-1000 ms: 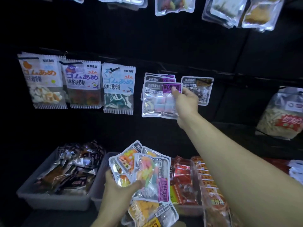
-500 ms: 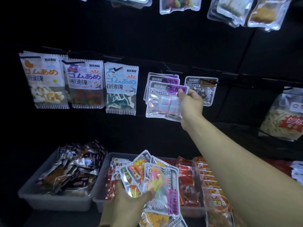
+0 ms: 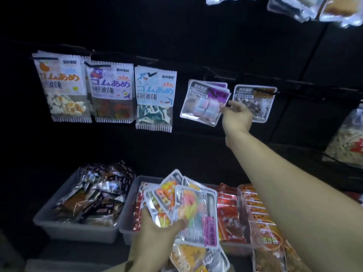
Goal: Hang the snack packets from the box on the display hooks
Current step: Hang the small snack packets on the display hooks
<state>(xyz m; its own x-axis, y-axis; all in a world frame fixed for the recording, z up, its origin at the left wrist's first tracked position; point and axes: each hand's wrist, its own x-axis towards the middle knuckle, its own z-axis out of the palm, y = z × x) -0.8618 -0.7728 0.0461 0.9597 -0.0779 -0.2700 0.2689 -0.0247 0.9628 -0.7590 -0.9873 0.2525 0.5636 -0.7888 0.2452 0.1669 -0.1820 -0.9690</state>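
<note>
Your right hand (image 3: 236,117) has let go of the hung packet (image 3: 204,103), fingers loose; left hand (image 3: 157,234) grips light, slippery packets (image 3: 188,205) — pinch their top edges

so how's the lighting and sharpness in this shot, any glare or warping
Head view: dim, the black wall nearly featureless; glare on the foil packets in the left hand; right hand slightly blurred; wide-angle bending at the edges.

Purple-labelled packets (image 3: 205,103) tilted on hook.
</note>
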